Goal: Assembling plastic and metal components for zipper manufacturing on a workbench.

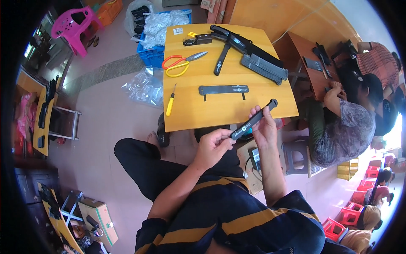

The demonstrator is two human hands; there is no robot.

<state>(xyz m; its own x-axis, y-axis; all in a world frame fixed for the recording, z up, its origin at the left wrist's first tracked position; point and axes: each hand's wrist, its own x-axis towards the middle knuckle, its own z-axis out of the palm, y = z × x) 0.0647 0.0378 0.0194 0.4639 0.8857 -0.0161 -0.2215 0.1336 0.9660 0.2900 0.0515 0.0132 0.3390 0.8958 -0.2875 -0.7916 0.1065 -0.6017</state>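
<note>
Near the table's front edge I hold a flat black strap (253,120) with a rounded tip and pale printing, tilted up to the right. My left hand (212,148) pinches its lower end between thumb and fingers. Further up, my right hand (266,129) grips it near the rounded end. A similar black strap (224,89) lies crosswise on the table, two short dark tabs jutting from its near side. Behind it sit a pile of black straps (237,41) and a bundle of dark grey strips (264,68). One loose strap (220,61) points toward me.
On the yellow table (190,118) lie scissors (182,64) with red and yellow handles, a yellow-handled screwdriver (171,103) and a small black box (204,39). A blue crate (151,54) of clear bags stands beyond its left side. A person (344,131) works at the right.
</note>
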